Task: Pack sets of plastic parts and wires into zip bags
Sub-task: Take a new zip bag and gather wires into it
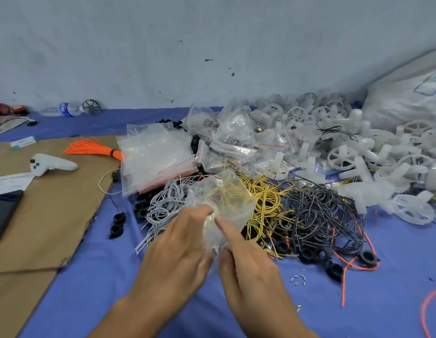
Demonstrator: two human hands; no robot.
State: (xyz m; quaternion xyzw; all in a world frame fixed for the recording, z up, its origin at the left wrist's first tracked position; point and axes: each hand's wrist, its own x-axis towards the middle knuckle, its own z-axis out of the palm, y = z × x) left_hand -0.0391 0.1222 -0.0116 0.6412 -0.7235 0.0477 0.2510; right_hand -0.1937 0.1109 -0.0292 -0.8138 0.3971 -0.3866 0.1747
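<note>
Blue cloth (139, 276) covers the counter, which runs back to a scuffed pale grey wall (187, 45). A sheet of brown cardboard (48, 215) lies over the cloth's left side.

Both hands meet over the wire heaps at the centre. The left hand (178, 242) curls its grip into one crumpled clear zip bag (226, 198). The right hand (246, 259) pinches the bag's lower edge, forefinger laid straight along the plastic and thumb beneath. Yellow shows through the bag, though whether that wire is inside or behind it is unclear.

Three loose wire heaps lie side by side: grey-white wires (163, 203), yellow wires (265, 198) and black wires (319, 208). One tied orange wire bundle (90, 150) fans out on the cardboard. One stack of empty bags (156, 157) with red zip strips sits behind the grey-white heap, and filled bags (231, 137) are piled beside it. White plastic parts (358, 147), wheels and T-pieces, are heaped too thickly to count. Black rings (118, 224) are scattered near the wires.

One water bottle (65, 109) lies by the wall, its blue label too blurred to read. One large white sack (407, 98) at the right carries blue print, also unreadable. One white controller (51, 164) rests on the cardboard.
</note>
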